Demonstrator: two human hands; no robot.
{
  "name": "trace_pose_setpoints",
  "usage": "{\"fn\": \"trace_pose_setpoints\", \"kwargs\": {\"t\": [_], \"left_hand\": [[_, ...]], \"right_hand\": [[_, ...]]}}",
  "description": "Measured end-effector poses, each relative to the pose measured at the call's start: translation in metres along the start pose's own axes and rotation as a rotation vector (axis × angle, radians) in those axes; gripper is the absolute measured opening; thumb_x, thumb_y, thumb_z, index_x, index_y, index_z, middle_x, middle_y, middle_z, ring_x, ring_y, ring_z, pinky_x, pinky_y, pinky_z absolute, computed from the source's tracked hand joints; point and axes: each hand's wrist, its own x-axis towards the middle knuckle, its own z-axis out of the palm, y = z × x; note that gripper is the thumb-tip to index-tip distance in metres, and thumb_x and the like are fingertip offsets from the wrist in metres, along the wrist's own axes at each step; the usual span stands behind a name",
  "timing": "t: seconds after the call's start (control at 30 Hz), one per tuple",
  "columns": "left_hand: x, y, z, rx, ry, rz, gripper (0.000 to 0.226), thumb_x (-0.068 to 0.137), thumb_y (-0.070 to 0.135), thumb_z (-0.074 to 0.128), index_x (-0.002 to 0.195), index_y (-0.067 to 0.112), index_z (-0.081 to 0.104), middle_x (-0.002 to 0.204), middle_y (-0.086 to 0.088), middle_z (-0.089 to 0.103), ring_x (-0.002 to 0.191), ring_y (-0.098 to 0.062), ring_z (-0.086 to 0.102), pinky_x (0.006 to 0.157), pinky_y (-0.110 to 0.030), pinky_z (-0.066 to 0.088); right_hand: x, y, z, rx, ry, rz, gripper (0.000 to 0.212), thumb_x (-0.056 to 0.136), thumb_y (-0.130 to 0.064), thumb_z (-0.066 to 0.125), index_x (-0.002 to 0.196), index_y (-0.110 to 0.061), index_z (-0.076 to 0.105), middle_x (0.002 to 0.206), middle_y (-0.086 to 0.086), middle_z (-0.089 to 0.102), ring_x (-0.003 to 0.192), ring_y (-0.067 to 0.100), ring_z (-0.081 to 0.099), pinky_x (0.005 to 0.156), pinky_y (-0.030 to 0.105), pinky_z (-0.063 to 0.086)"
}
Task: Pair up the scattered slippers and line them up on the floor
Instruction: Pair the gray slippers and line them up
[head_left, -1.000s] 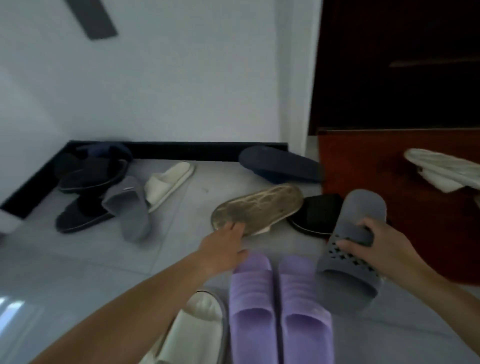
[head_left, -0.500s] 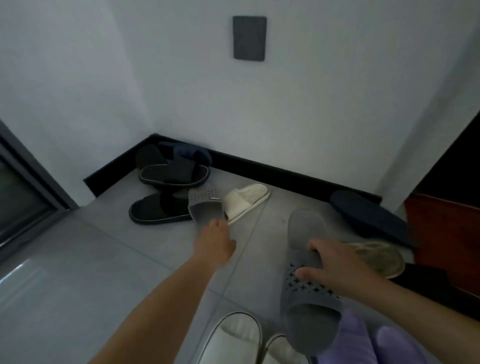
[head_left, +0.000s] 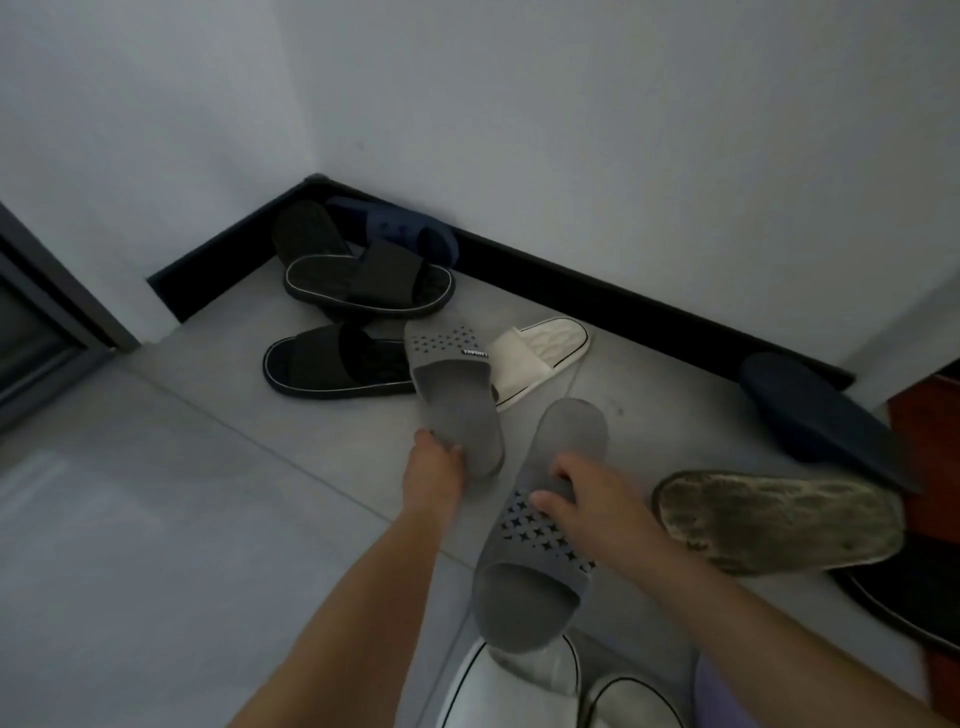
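Two grey slippers with star-hole straps, centre frame. Right hand (head_left: 597, 499) clamps one grey slipper (head_left: 535, 561) by its strap; left hand (head_left: 434, 470) grips the heel of the other slipper (head_left: 457, 395) on the floor (head_left: 156, 519). Bare tiles lower left; black baseboard (head_left: 597, 299) behind.

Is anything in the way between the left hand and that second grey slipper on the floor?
Nothing visible. The left hand is already at the heel end of the grey slipper on the floor, fingers on its edge. That slipper's toe end lies over a black slipper and a white slipper. The right hand holds the matching grey slipper.
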Motion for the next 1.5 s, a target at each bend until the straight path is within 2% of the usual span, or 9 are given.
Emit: {"fn": "trace_pose_setpoints", "kwargs": {"t": [0.2,0.5,0.63,0.77,1.0,1.07,1.13,1.23,1.5], "left_hand": [[-0.003,-0.004,0.003,-0.225,0.063,-0.026,0.038,0.092,0.015,0.051,0.129,0.005,0.043,0.125,-0.019,0.057,0.114,-0.035,0.054,0.093,-0.039,0.042],[-0.014,-0.029,-0.07,-0.147,0.027,0.039,0.029,0.093,0.014,0.049,0.122,0.007,0.051,0.111,-0.018,0.061,0.1,-0.037,0.06,0.086,-0.05,0.053],[-0.048,-0.092,-0.134,-0.279,-0.044,-0.02,0.024,0.095,0.008,0.049,0.117,0.011,0.059,0.104,-0.013,0.064,0.093,-0.033,0.062,0.081,-0.047,0.055],[-0.106,-0.187,-0.18,-0.315,0.027,-0.093,0.022,0.091,-0.001,0.053,0.107,0.009,0.064,0.1,-0.016,0.067,0.08,-0.022,0.061,0.061,-0.024,0.053],[-0.172,-0.274,-0.205,-0.194,-0.037,-0.293,0.027,0.093,-0.006,0.046,0.105,0.011,0.063,0.097,-0.014,0.066,0.07,-0.024,0.062,0.056,-0.031,0.05],[-0.172,-0.273,-0.208,0.035,0.045,-0.248,0.032,0.09,-0.009,0.044,0.099,0.012,0.066,0.103,-0.018,0.064,0.081,-0.034,0.064,0.064,-0.033,0.047],[-0.168,-0.259,-0.209,0.236,0.104,-0.144,0.031,0.09,-0.004,0.047,0.108,0.014,0.065,0.109,-0.015,0.062,0.089,-0.032,0.063,0.073,-0.034,0.047],[-0.158,-0.224,-0.199,0.226,0.203,0.048,0.025,0.09,0.005,0.054,0.113,0.013,0.061,0.103,-0.006,0.057,0.087,-0.019,0.057,0.074,-0.03,0.043],[-0.141,-0.166,-0.176,0.248,0.328,0.375,0.019,0.082,0.008,0.062,0.09,0.018,0.049,0.09,0.001,0.047,0.082,-0.02,0.046,0.071,-0.029,0.036]], "right_hand": [[0.0,-0.004,0.017,0.05,0.013,0.003,0.024,0.086,-0.039,0.059,0.083,-0.019,0.047,0.078,-0.002,0.051,0.076,0.018,0.049,0.061,0.03,0.031],[-0.01,-0.031,0.03,0.187,-0.012,0.019,0.017,0.087,-0.034,0.059,0.079,-0.022,0.05,0.074,-0.007,0.053,0.074,0.015,0.052,0.061,0.028,0.036],[-0.022,-0.07,0.044,0.274,-0.116,-0.028,0.012,0.089,-0.031,0.056,0.082,-0.023,0.053,0.08,-0.005,0.056,0.078,0.015,0.054,0.067,0.029,0.039],[-0.042,-0.11,0.08,0.301,-0.253,-0.123,0.01,0.089,-0.032,0.056,0.082,-0.025,0.053,0.08,-0.004,0.056,0.079,0.018,0.055,0.069,0.03,0.041],[-0.097,-0.138,0.16,0.28,-0.485,-0.066,0.011,0.09,-0.029,0.053,0.088,-0.019,0.055,0.088,0.001,0.058,0.086,0.022,0.057,0.074,0.031,0.044],[-0.105,-0.135,0.166,0.288,-0.5,-0.04,0.014,0.091,-0.028,0.052,0.093,-0.015,0.056,0.095,0.006,0.062,0.091,0.024,0.058,0.077,0.031,0.044],[-0.105,-0.132,0.167,0.274,-0.499,-0.033,0.014,0.09,-0.027,0.054,0.094,-0.014,0.058,0.097,0.007,0.063,0.093,0.024,0.058,0.075,0.029,0.041],[-0.104,-0.127,0.168,0.239,-0.47,-0.053,0.01,0.091,-0.028,0.054,0.085,-0.02,0.053,0.092,0.003,0.059,0.086,0.021,0.054,0.07,0.027,0.037],[-0.106,-0.122,0.17,0.237,-0.395,-0.033,0.013,0.089,-0.03,0.056,0.091,-0.017,0.059,0.099,0.006,0.065,0.091,0.024,0.059,0.07,0.028,0.041]]}}
